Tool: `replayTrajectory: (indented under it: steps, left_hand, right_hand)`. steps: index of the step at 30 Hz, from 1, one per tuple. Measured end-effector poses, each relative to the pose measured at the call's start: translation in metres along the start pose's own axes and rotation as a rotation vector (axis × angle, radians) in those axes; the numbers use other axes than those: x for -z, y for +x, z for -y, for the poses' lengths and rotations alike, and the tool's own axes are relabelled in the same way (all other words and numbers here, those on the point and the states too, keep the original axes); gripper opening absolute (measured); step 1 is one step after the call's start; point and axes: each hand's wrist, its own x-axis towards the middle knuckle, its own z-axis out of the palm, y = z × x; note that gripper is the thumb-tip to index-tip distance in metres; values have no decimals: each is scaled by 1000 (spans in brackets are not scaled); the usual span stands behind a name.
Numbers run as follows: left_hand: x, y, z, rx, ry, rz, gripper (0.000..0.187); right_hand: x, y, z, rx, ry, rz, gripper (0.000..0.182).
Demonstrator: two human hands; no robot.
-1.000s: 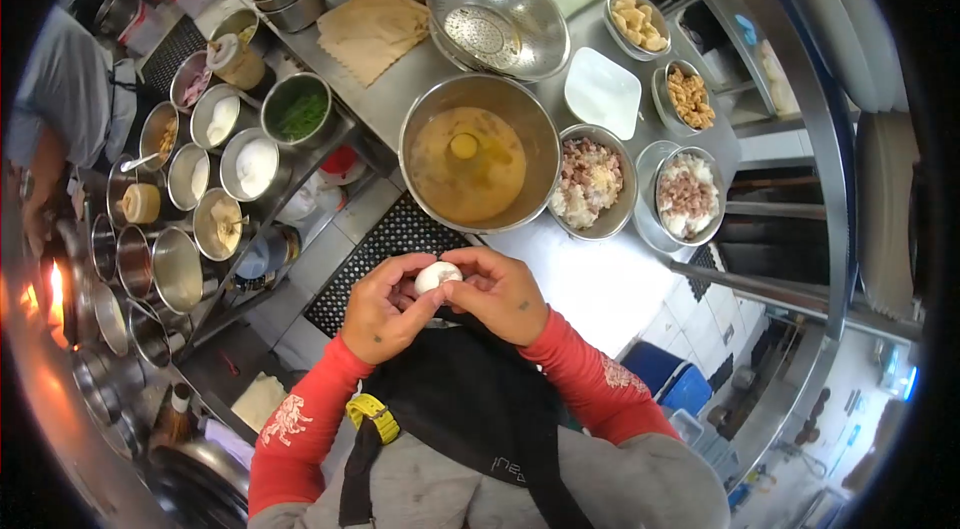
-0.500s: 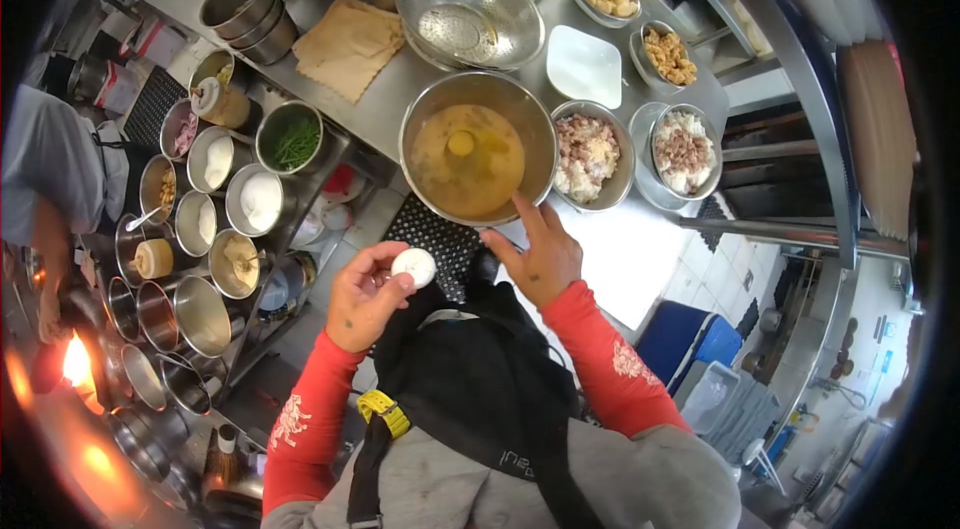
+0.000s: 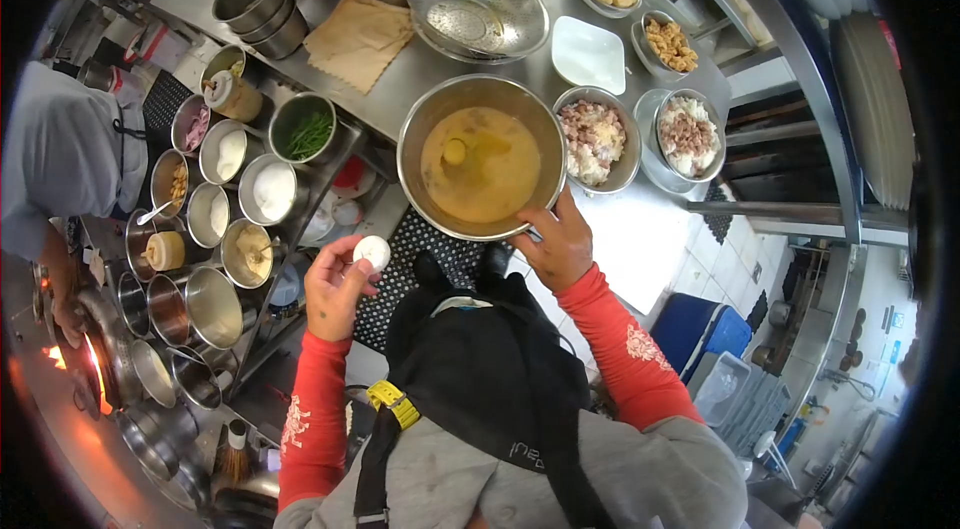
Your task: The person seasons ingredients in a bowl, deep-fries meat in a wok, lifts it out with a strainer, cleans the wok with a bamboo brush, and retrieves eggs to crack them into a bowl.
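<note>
My left hand (image 3: 335, 279) is closed around a white eggshell (image 3: 372, 252), held in the air to the left of the large metal bowl (image 3: 409, 164). In that bowl is a yellow-brown liquid (image 3: 495, 174) with a round egg yolk (image 3: 455, 151) in it. With fingers and thumb, my right hand (image 3: 560, 241) grips the bowl's near right rim. The bowl sits at the counter's front edge, slightly tilted toward me.
Bowls of rice with chopped meat (image 3: 592, 141) and a white square dish (image 3: 588, 55) stand right. Behind is a colander (image 3: 478, 4); left, several metal containers (image 3: 268, 189). A co-worker's hand (image 3: 68, 319) is near a flame (image 3: 98, 369).
My left hand has moved left and away from the bowl with the eggshell. My right hand has closed on the rim. The yolk sits further left in the liquid.
</note>
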Motion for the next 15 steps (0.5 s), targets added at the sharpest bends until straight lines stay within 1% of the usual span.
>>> replayTrajectory:
  steps: [8,12,15]
  left_hand:
    - [15,-2,8,-27,-38,-24,38]
    - [15,-5,7,-48,-14,-21,38]
    - [13,-7,6,-48,-9,-17,38]
  right_hand:
    - [36,-13,13,147,-145,50,32]
    - [51,-18,20,193,-159,44,31]
    - [58,-20,26,186,-156,34,32]
